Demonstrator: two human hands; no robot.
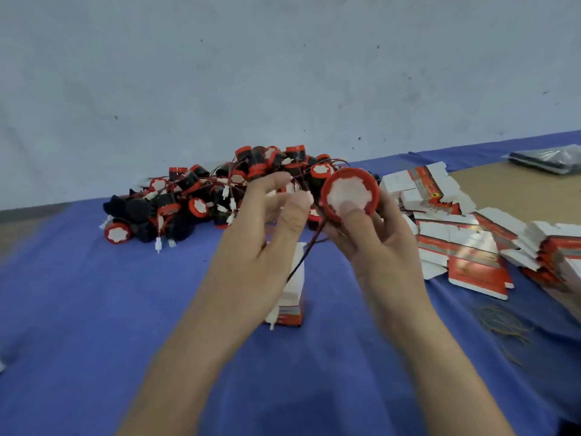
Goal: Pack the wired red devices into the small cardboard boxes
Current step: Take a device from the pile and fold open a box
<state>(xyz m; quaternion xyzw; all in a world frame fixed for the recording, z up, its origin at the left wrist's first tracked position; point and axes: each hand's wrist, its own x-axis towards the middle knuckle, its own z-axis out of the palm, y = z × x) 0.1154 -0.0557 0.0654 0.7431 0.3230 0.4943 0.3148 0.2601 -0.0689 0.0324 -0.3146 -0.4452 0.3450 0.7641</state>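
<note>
My right hand (374, 243) grips a round red device (349, 191) with a white face, thumb pressed on the face. Its red and black wire (306, 250) hangs down to the left. My left hand (267, 237) is raised beside it and pinches the wire's white end between thumb and fingers. Under my left hand stands a small red and white cardboard box (290, 294), partly hidden by the wrist. A heap of red and black wired devices (204, 199) lies behind my hands, against the wall.
Stacks of flat, unfolded red and white boxes (465, 243) cover the right side of the blue cloth (94, 309). Yellow rubber bands (503, 325) lie at the right front. A dark plastic bag (547, 158) sits at the far right on bare cardboard.
</note>
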